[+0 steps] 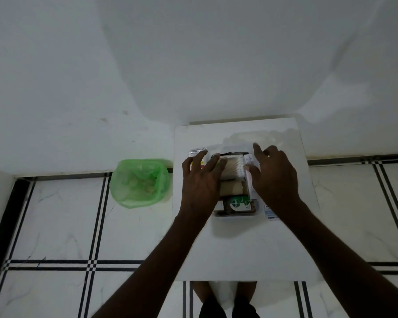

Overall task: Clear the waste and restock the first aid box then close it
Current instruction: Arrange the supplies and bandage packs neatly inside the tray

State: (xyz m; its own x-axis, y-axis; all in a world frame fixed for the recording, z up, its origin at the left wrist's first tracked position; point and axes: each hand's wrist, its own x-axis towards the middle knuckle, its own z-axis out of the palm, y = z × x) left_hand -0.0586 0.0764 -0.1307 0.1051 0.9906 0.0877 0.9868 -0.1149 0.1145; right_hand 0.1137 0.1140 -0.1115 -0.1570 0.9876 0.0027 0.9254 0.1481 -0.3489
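Observation:
The clear first aid box (236, 215) stands open on a white table (239, 249). Inside it I see a pack of cotton buds (233, 167), a beige bandage roll (232, 188) and a brown Dettol bottle (237, 204). My left hand (199, 182) hovers over the box's left side, fingers spread, its fingertips touching the cotton bud pack. Over the right side, my right hand (274, 175) rests with spread fingers on a white carton (248, 177) standing in the box. Neither hand clearly grips anything. The lid is not clearly visible.
A bin lined with a green bag (139, 182) sits on the tiled floor left of the table, with pale scraps inside. A tablet strip (198, 151) lies on the table behind my left hand. An antiseptic pack (271, 214) lies right of the box. A white wall rises behind.

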